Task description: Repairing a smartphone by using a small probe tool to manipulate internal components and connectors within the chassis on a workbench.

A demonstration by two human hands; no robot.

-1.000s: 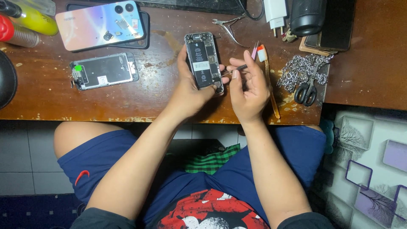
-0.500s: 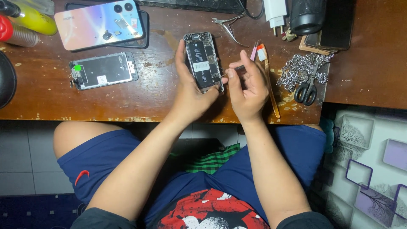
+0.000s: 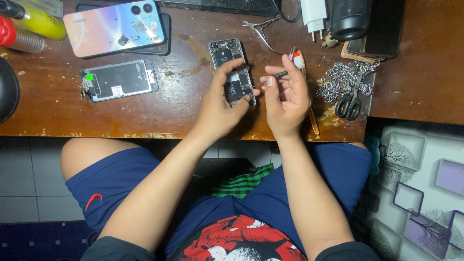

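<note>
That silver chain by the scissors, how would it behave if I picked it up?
The silver chain lies in a loose heap, so it would likely hang limp and shift. Being metal links, it is probably heavy for its size. It touches the scissors, so it might drag them.

Worn wooden tabletop carries an opened phone, a detached screen panel, a pastel phone back, tweezers, scissors, a metal chain and a white charger.

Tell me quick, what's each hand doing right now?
Left hand: closed on the opened phone, steadying it on the table.
Right hand: fingers pinching a thin dark tool pointed at the phone.
</note>
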